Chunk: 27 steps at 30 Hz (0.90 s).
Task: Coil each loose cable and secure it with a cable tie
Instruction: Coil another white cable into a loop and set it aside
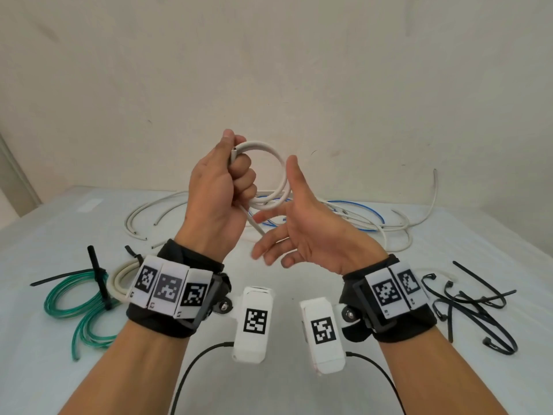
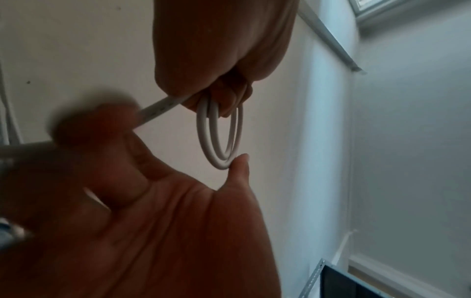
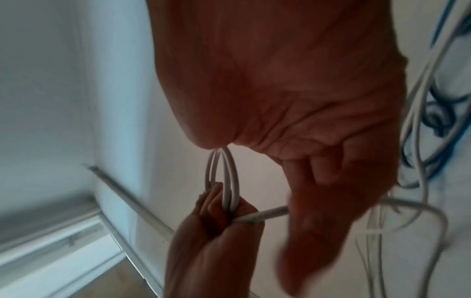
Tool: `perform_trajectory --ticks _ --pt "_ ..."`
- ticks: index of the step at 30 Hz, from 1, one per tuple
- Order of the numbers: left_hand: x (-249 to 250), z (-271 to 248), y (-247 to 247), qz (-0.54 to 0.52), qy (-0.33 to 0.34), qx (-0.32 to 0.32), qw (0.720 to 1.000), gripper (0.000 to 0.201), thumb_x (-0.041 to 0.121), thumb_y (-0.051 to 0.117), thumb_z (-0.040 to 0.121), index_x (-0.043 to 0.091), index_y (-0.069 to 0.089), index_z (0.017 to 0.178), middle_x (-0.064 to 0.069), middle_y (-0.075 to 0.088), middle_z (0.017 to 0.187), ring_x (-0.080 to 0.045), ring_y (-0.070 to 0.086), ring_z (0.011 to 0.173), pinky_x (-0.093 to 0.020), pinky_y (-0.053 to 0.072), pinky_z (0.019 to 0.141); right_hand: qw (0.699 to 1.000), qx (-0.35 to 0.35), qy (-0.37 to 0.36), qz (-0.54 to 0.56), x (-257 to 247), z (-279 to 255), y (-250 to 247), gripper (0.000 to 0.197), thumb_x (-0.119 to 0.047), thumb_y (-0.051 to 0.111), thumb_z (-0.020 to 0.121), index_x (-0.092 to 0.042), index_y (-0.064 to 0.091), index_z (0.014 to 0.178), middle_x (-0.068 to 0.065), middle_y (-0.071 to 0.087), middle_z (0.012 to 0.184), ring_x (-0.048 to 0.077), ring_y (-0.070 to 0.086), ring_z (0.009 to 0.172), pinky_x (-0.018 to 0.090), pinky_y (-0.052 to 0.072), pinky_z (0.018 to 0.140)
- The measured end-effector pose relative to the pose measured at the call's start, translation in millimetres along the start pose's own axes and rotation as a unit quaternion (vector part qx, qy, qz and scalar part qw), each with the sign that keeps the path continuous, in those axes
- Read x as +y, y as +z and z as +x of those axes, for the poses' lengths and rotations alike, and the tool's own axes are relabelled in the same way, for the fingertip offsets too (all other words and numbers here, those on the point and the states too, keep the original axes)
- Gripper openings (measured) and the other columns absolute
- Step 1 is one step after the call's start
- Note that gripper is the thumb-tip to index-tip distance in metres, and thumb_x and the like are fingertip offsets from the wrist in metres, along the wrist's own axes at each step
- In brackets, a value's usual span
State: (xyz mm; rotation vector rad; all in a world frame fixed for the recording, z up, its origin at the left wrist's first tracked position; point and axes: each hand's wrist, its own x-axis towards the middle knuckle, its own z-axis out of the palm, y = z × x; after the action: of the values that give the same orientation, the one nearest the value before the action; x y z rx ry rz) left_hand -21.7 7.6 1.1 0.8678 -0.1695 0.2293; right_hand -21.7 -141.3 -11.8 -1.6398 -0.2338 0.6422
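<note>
Strapped to my wrists, the camera units (image 1: 253, 322) sat nearest, low in the head view. Far left on the table (image 1: 284, 384) lay a green cable coil (image 1: 76, 307) already cinched with a black tie, and a cream coil (image 1: 122, 280) just beside it. My left hand (image 1: 221, 187) was raised above the table and clenched around the white cable (image 1: 269, 175), pinning two or three finished loops in the fist, with one cut end poking up by the thumb. The free tail ran down out of that fist toward my right hand (image 1: 305, 232), which was released, fingers spread and relaxed; its thumb touched the loop's far rim while the tail passed by its fingers. I judged the coiling step as midway: the next move called for catching the tail and laying another turn into the left fist without letting the loops spring apart. Behind my hands sprawled the loose white and blue cables (image 1: 353, 217), not yet coiled. Spare black cable ties (image 1: 472, 304) waited at the far right, well apart from the coil.
</note>
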Motion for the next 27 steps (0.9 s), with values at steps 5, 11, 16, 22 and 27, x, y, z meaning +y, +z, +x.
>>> perform_trajectory --ticks 5,11,16,22,27 --pt "1 3 0 -0.038 -0.018 0.032 0.999 0.029 0.031 0.046 0.110 0.019 0.052 0.085 0.010 0.023 0.052 -0.006 0.017 0.041 -0.018 0.020 0.037 0.987 -0.003 -0.029 0.160 2 5 -5 0.103 -0.085 0.038 0.089 0.003 0.050 0.141 0.031 0.072 0.117 0.042 0.073 0.109 0.043 0.062 0.091" --pt "-15 7 -6 0.068 -0.060 0.115 0.989 0.030 0.023 0.045 0.111 0.016 0.049 0.082 0.009 0.033 0.046 -0.006 0.025 0.036 -0.018 0.025 0.034 0.929 0.140 -0.094 0.330 3 7 -17 0.019 -0.010 0.064 0.101 0.001 0.054 0.113 0.022 0.070 0.089 0.034 0.074 0.075 0.042 0.066 0.070" --pt "-27 8 -17 0.247 -0.118 0.104 0.956 0.033 0.023 0.050 0.109 0.016 0.050 0.077 0.005 0.040 0.051 -0.008 0.032 0.037 -0.019 0.027 0.035 0.945 0.232 -0.125 0.193 6 7 -34 0.021 0.000 0.050 0.105 0.002 0.059 0.086 0.012 0.061 0.069 0.027 0.070 0.068 0.043 0.064 0.068" --pt "-35 3 -14 0.317 -0.168 -0.020 0.933 0.030 0.027 0.048 0.110 0.018 0.050 0.081 0.008 0.035 0.052 -0.007 0.026 0.039 -0.018 0.023 0.036 0.962 0.240 -0.127 0.014 6 4 -38 0.025 -0.005 0.046 0.107 -0.003 0.064 0.125 0.011 0.061 0.088 0.023 0.066 0.082 0.037 0.063 0.069" --pt "-37 -2 -8 0.381 -0.113 -0.045 0.917 0.031 0.029 0.047 0.110 0.010 0.058 0.089 0.008 0.036 0.052 -0.007 0.028 0.039 -0.018 0.026 0.040 0.959 0.231 -0.126 -0.101 7 7 -29 0.026 -0.014 0.045 0.109 -0.013 0.068 0.122 0.010 0.078 0.099 0.023 0.077 0.088 0.042 0.064 0.081"
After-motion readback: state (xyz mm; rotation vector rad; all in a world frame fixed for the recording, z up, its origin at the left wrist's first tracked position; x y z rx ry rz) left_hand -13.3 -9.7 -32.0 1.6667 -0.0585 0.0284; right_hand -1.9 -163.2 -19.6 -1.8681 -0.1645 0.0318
